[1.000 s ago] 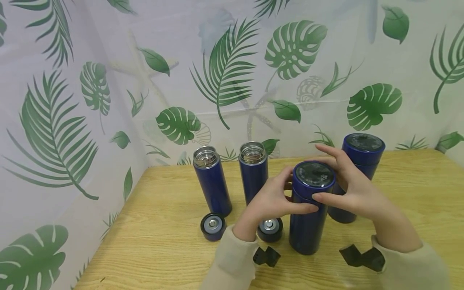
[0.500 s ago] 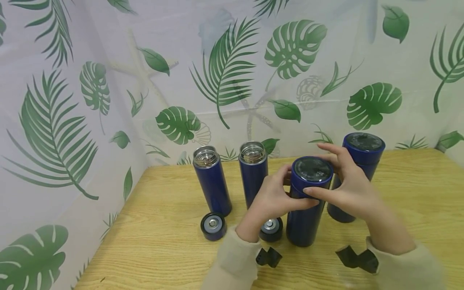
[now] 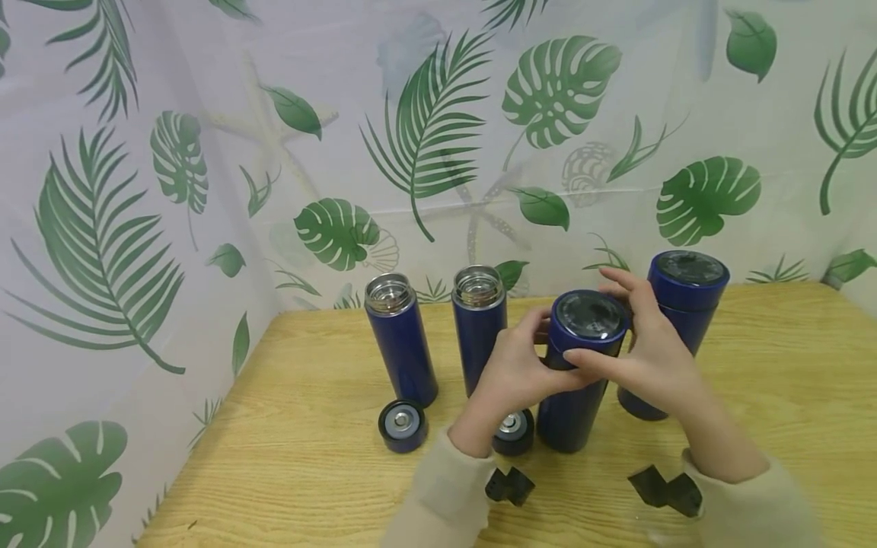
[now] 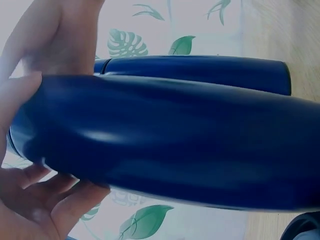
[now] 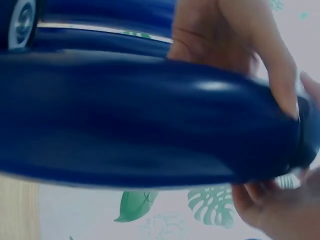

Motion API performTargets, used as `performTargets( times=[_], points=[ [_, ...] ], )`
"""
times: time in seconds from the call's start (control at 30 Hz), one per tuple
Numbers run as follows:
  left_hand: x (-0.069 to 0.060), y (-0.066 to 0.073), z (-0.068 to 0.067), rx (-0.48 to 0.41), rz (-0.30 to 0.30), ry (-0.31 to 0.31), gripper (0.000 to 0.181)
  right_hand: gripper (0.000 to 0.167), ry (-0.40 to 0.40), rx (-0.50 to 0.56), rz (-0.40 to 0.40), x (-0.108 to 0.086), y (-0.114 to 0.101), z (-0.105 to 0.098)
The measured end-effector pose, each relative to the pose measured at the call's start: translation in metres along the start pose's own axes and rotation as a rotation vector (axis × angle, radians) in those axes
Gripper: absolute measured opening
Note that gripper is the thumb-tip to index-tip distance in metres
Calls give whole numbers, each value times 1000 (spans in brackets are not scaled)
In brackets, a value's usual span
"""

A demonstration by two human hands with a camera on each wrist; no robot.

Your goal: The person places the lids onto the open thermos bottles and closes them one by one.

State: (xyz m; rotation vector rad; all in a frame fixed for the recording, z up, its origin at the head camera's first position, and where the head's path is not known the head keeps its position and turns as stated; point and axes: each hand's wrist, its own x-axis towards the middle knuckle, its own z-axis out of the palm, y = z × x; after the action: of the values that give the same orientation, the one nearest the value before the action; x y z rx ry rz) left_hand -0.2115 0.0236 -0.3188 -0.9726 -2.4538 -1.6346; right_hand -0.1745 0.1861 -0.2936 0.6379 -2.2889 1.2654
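A dark blue insulated bottle (image 3: 574, 417) stands nearly upright between both hands, its lid (image 3: 588, 316) with a glossy black top in place. My left hand (image 3: 524, 365) holds the bottle's upper body just below the lid, thumb across the front. At the lid, my right hand (image 3: 647, 346) grips with its thumb over the front edge and its fingers round the far side. The left wrist view shows the smooth bottle body (image 4: 170, 140) between thumb and fingers. In the right wrist view a thumb presses near the seam of the bottle (image 5: 150, 120). Whether its base touches the table cannot be told.
Two lidless blue bottles, one at the left (image 3: 404, 354) and another bottle (image 3: 479, 335) beside it, show steel necks. Their lids lie upturned in front, a left lid (image 3: 403, 426) and a right lid (image 3: 515, 432). A lidded bottle (image 3: 692, 323) stands behind my right hand on the wooden table (image 3: 308, 472).
Both hands and the held bottle have shifted away from me and slightly left. My right thumb has moved left across the front of the lid. The other bottles and loose lids stay put.
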Motion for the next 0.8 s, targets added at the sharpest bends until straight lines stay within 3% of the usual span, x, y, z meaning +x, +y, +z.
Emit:
performTargets(
  times=[0.17,0.3,0.57,0.8],
  points=[
    [0,0,-4,-116,10,-54,58,94,-122,269,-163,2,8,-5],
    [0,2,-4,-148,6,-64,57,94,-103,349,-217,3,10,-6],
    [-1,3,-2,-93,-17,-34,56,89,-18,106,-38,-1,0,-4],
    [-1,5,1,-63,-43,15,58,77,59,2,143,-3,-12,3]
  ],
)
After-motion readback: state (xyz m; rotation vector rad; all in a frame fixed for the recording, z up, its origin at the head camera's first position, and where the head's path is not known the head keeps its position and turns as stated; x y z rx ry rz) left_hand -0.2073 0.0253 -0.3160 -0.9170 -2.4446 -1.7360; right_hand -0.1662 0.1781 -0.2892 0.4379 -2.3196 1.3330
